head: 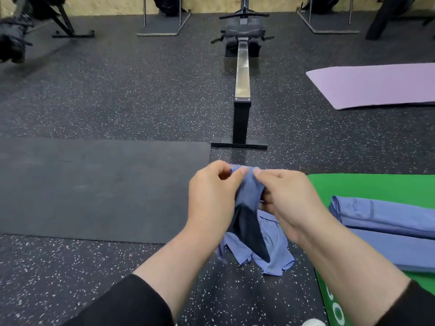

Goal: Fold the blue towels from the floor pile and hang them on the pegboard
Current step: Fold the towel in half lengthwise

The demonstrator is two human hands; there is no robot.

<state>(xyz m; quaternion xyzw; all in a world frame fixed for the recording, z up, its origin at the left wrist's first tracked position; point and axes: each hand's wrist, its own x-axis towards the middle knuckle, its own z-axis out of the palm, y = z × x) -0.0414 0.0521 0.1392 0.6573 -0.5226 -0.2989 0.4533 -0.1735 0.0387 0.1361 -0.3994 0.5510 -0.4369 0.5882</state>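
Observation:
A blue towel (249, 191) hangs bunched between both hands, above the speckled floor in the lower middle of the head view. My left hand (211, 196) pinches its top edge on the left and my right hand (287, 198) pinches it on the right, fingertips almost touching. The towel's lower part (273, 252) droops crumpled onto the floor. More blue towels (388, 220) lie folded on the green mat (367, 184) to the right. No pegboard is in view.
A dark grey mat (101, 189) lies on the floor to the left. A rowing machine (242, 74) stretches straight ahead, its foot (239, 144) close beyond my hands. A purple mat (376, 85) lies at the right. Exercise frames stand along the back wall.

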